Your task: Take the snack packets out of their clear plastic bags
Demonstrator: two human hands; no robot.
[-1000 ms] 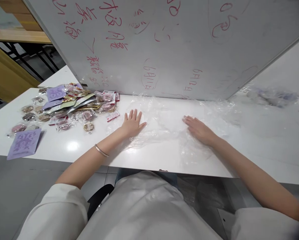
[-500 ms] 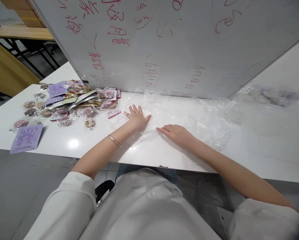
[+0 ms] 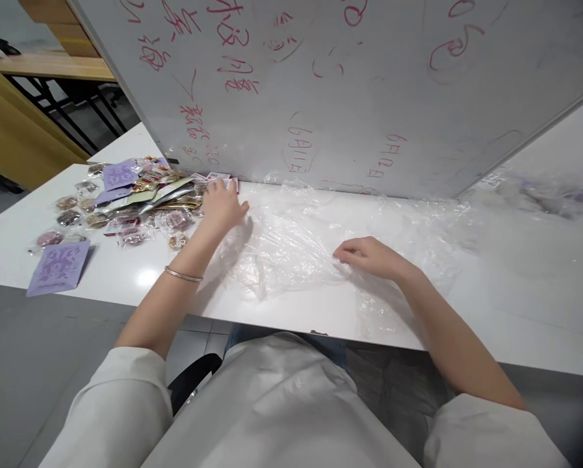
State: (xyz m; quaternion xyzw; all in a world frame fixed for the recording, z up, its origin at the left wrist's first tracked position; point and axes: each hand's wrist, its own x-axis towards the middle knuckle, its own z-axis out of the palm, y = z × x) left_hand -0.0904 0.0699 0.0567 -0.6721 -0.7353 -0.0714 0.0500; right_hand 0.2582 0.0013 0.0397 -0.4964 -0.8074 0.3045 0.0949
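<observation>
Clear plastic film (image 3: 291, 253) lies crumpled across the white table (image 3: 301, 305). My right hand (image 3: 369, 257) pinches the film, which is pulled into creases running toward its fingertips. At the right edge of a pile of wrapped snacks and sachets (image 3: 164, 195), my left hand (image 3: 223, 207) is held with fingers apart, over or beside some red-and-white labelled packets (image 3: 219, 175). Whether its fingertips touch them is unclear. It appears to hold nothing.
A whiteboard (image 3: 340, 97) with red writing stands along the table's back. A purple packet (image 3: 60, 266) lies at the front left. More plastic with purplish items (image 3: 544, 195) is at the right. Behind, left, is a wooden table (image 3: 52, 66) with boxes.
My left hand has moved left and back, off the film to the packets. My right hand has moved right, drawing the film into creases. The view has shifted slightly.
</observation>
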